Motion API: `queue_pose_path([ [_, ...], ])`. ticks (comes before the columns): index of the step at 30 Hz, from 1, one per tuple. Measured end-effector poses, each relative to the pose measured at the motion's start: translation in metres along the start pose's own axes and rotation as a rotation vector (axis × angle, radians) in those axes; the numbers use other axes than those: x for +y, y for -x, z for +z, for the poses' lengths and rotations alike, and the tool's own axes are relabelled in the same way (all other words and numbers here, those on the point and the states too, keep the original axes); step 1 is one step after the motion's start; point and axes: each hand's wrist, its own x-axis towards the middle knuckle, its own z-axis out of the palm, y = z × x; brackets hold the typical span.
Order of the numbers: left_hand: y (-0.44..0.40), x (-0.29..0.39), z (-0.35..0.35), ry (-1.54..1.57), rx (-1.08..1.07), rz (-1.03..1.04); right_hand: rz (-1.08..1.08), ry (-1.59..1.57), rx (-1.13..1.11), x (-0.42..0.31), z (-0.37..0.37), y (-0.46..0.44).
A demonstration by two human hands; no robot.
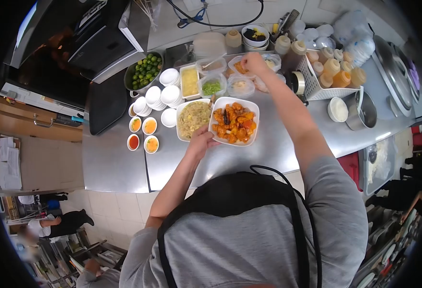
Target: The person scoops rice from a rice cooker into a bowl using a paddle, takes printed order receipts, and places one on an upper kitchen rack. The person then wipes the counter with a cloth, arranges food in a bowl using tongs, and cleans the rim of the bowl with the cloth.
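My left hand [201,143] grips the near left rim of a white square bowl [255,126], tilted slightly over the steel counter. In the bowl lie glazed orange chunks [234,124] with a dark dried chilli. Just left of it, a second white bowl of fried rice [192,119] is partly covered. My right hand [254,64] reaches across to a clear tub of orange-brown bits [240,68], fingers drawn together at its edge. What they hold, if anything, is hidden. Nearby tubs contain chopped green onion [211,87] and a pale topping [241,87].
Small cups of sauce [149,126] and stacked white lids [156,97] stand at left, below a pot of limes [146,72]. A white basket of sauce bottles [333,91] and a steel pot [364,115] are at right. People stand in the background.
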Motion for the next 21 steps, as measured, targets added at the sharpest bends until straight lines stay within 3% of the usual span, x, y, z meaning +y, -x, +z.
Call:
queue_pose_path([
  [1, -0.004, 0.000, 0.001, -0.002, 0.004, 0.011, 0.037, -0.211, 0.076, 0.000, -0.008, 0.004],
  [2, -0.008, 0.001, 0.003, 0.001, -0.003, 0.005, 0.044, -0.206, 0.072, -0.006, -0.020, 0.011],
  [4, -0.018, 0.004, 0.009, 0.008, -0.001, 0.026, -0.047, -0.477, 0.031, -0.027, -0.041, 0.029],
  [7, -0.035, 0.004, 0.012, 0.002, -0.030, 0.036, -0.120, -0.507, -0.023, -0.071, -0.077, 0.062],
  [12, -0.042, 0.012, 0.020, 0.009, -0.044, 0.043, -0.105, -0.227, -0.096, -0.093, -0.102, 0.094],
  [16, -0.040, 0.015, 0.019, 0.032, -0.089, 0.063, -0.190, -0.201, -0.024, -0.081, -0.092, 0.095],
  [18, -0.037, 0.017, 0.018, 0.035, -0.105, 0.075, -0.055, -0.206, -0.112, -0.084, -0.092, 0.094],
  [21, -0.028, 0.022, 0.019, 0.020, -0.121, 0.090, -0.028, -0.167, -0.066, -0.100, -0.095, 0.096],
])
